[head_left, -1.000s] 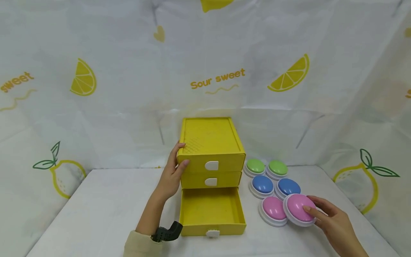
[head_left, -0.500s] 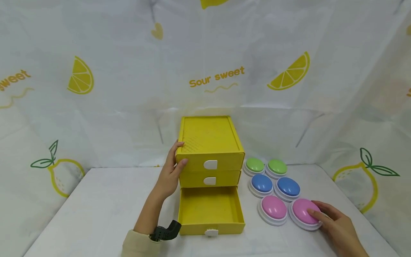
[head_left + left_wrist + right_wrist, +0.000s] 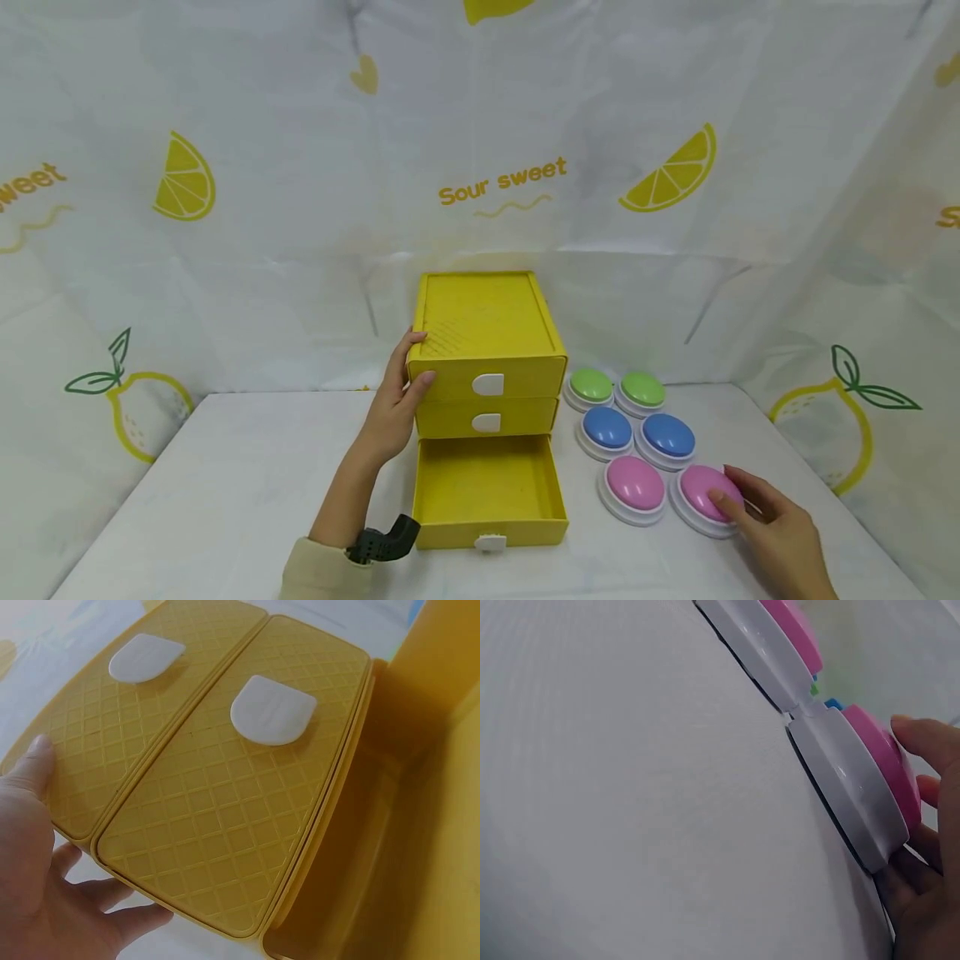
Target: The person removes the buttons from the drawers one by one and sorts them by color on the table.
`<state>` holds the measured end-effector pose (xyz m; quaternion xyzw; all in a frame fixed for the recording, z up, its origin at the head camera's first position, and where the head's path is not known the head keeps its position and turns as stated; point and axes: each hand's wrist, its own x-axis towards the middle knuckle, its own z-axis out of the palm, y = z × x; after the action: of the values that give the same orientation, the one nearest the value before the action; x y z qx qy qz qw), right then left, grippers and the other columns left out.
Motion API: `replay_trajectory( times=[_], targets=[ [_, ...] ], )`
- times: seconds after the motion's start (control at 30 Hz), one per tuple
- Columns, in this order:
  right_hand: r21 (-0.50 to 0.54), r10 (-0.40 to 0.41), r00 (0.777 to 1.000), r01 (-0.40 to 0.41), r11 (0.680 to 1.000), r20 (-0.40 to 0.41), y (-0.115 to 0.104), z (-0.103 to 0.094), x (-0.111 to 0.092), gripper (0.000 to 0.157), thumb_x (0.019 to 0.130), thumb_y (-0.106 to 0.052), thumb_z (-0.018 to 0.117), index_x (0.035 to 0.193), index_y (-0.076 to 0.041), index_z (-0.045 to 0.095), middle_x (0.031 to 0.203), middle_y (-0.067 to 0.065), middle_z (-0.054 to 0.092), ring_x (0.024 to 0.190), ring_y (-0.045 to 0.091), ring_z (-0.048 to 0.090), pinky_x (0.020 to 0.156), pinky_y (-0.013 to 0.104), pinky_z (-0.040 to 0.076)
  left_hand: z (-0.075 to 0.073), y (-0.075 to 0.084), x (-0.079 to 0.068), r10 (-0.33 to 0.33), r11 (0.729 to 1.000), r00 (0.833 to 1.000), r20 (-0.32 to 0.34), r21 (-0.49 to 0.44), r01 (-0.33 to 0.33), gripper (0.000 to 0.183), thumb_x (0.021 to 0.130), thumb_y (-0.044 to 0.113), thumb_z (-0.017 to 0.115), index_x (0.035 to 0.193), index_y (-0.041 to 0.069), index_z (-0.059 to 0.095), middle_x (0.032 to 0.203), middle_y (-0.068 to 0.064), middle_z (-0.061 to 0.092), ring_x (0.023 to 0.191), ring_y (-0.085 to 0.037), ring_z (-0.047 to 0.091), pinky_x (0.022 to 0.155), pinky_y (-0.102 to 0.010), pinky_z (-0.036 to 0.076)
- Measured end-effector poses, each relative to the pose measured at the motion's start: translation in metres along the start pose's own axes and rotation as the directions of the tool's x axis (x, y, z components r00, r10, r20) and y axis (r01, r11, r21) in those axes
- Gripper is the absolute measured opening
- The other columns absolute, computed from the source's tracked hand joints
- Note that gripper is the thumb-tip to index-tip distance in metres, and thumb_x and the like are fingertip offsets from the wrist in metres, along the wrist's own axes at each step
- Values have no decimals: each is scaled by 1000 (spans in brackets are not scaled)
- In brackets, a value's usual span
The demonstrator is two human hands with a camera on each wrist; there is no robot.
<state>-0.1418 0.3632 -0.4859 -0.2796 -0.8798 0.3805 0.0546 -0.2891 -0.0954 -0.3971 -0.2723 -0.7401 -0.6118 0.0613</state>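
My left hand (image 3: 388,421) grips the front left corner of a small yellow drawer unit (image 3: 487,317), thumb on the top drawer's front and fingers along the side. Its bottom drawer (image 3: 525,534) is pulled out; the two above are closed, with white tabs and a lattice pattern in the left wrist view. At the right, my right hand (image 3: 787,529) holds a pink domed push button (image 3: 705,493) with a white base, thumb on the dome, fingers at the right rim. That base lies against the table in the right wrist view. A second pink push button (image 3: 635,483) sits just left of it.
Behind the pink pair stand two blue push buttons (image 3: 607,427) and two green push buttons (image 3: 591,384), in rows right of the drawer unit. A white lemon-print cloth (image 3: 300,250) hangs behind and around the white table (image 3: 247,492).
My right hand has lowered the right pink push button from a tilted, raised position to the table, beside the other pink one. My left hand has stayed on the drawer unit.
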Motion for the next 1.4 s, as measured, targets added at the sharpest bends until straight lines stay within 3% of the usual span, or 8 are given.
replay_trajectory(
  times=[0.27,0.6,0.93,1.07,1.17,1.27,1.33,1.4],
  targets=[
    [-19,-25,999,26,999,43,-2,8,-6,105,79,-64,77,156,-6,34,157,30,33,141,52,33,111,64,37,0,-1,-1,-8,1000,1000,-3,15,8,50,109,25,46,154,31,26,172,0,3,155,-36,23,120,-66,25],
    [-39,-90,996,90,995,-1,-6,13,-7,102,80,-62,78,155,-6,36,155,30,38,141,50,36,110,63,37,-1,-2,-3,-7,1000,1000,-4,2,7,50,109,25,46,154,31,25,172,0,1,158,-35,16,121,-66,23],
    [-29,-90,996,90,996,-8,-9,12,-9,103,82,-59,77,157,-5,31,156,31,35,142,51,34,111,65,37,-1,-2,-2,4,1000,1000,2,10,-4,50,109,26,45,154,32,25,172,1,1,158,-34,13,121,-67,22],
    [-30,-175,980,173,984,-91,-16,8,-15,92,84,-52,79,154,-7,39,154,31,38,139,54,35,107,72,36,0,-1,1,9,1000,1000,2,21,-9,49,109,27,45,154,33,25,172,1,2,158,-34,13,121,-66,22],
    [-39,-253,954,250,967,-161,-31,6,-26,78,86,-44,80,147,-8,48,148,27,46,133,51,41,102,74,40,0,-2,1,7,1000,1000,4,22,-7,49,109,26,45,154,32,25,172,0,2,159,-34,12,122,-66,22],
    [-28,-326,929,326,945,-174,-54,8,-42,69,86,-42,81,142,-12,55,141,19,57,125,23,51,104,37,54,0,-2,1,5,1000,1000,-2,23,-5,49,109,26,45,154,32,25,172,0,2,159,-34,12,122,-66,21],
    [0,-399,901,405,914,-171,-69,12,-53,61,85,-37,83,136,-12,60,133,15,64,113,2,55,93,12,51,0,-2,1,4,1000,1000,-6,23,-4,49,110,26,45,154,31,25,172,-1,3,159,-34,11,122,-66,21],
    [45,-479,863,491,870,-162,-82,18,-65,51,84,-29,84,128,-13,66,123,11,70,99,-11,56,79,-1,45,0,-2,2,1,1000,1000,-5,23,-1,49,110,27,45,154,32,25,172,0,2,158,-35,12,122,-66,21]
  ],
)
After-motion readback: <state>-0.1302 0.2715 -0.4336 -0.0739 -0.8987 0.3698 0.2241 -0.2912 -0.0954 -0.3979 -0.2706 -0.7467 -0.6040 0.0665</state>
